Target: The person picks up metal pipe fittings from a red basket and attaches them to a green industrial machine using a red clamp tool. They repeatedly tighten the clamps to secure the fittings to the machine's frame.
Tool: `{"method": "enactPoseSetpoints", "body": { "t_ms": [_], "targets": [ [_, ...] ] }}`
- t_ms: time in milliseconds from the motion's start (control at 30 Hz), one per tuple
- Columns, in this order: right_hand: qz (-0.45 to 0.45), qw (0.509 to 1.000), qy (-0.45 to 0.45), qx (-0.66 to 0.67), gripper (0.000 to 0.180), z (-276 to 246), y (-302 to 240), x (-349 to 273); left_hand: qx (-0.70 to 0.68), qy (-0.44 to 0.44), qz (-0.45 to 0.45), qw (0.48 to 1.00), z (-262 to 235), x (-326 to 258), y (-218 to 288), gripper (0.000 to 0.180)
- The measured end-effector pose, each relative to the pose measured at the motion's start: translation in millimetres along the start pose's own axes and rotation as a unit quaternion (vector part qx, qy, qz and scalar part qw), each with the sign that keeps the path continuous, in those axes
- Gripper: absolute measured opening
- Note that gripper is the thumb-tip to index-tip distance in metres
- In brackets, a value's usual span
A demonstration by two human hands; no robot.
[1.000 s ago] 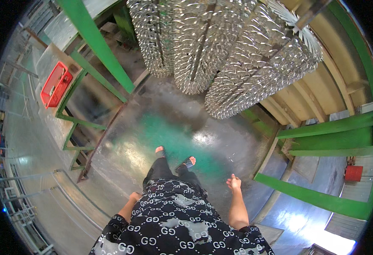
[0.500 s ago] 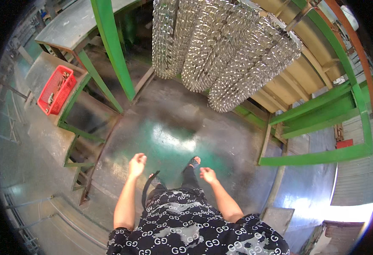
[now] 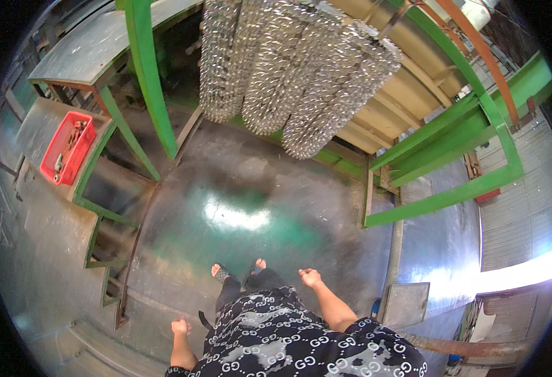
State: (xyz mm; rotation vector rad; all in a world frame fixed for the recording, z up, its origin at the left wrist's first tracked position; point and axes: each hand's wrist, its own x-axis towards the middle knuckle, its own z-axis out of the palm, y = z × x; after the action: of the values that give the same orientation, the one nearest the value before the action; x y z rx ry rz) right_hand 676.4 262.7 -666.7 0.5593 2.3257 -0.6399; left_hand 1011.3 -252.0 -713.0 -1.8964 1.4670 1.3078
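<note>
Three silvery bundles [image 3: 276,81] hang at top centre, their upper parts partly cut off by the frame. One red basket [image 3: 80,152] sits on a tabletop [image 3: 36,129] at upper left, its small contents hard to make out. Two hands: the right hand [image 3: 310,277], lower centre, extends forward, released, fingers loosely bent; the left hand [image 3: 181,326] hangs lower left (too small to tell whether clenched).

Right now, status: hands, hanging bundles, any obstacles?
Left hand, right hand: nothing visibly held. Silvery bundles hanging ahead, untouched. Green frame off to the right.
</note>
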Motion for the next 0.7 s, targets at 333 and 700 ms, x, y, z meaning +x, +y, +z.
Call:
{"method": "enactPoseSetpoints", "body": {
  "t_ms": [333,700],
  "targets": [
    [-0.201,0.967,-0.127,-0.092,0.056,16,-134,-36,-0.16,-0.027,0.168,0.972,86,-77,80,0.025],
    [-0.19,0.976,-0.088,-0.066,0.06,14,-30,-56,0.014,0.03,0.206,0.978,90,-116,-2,0.023]
  ]
}}
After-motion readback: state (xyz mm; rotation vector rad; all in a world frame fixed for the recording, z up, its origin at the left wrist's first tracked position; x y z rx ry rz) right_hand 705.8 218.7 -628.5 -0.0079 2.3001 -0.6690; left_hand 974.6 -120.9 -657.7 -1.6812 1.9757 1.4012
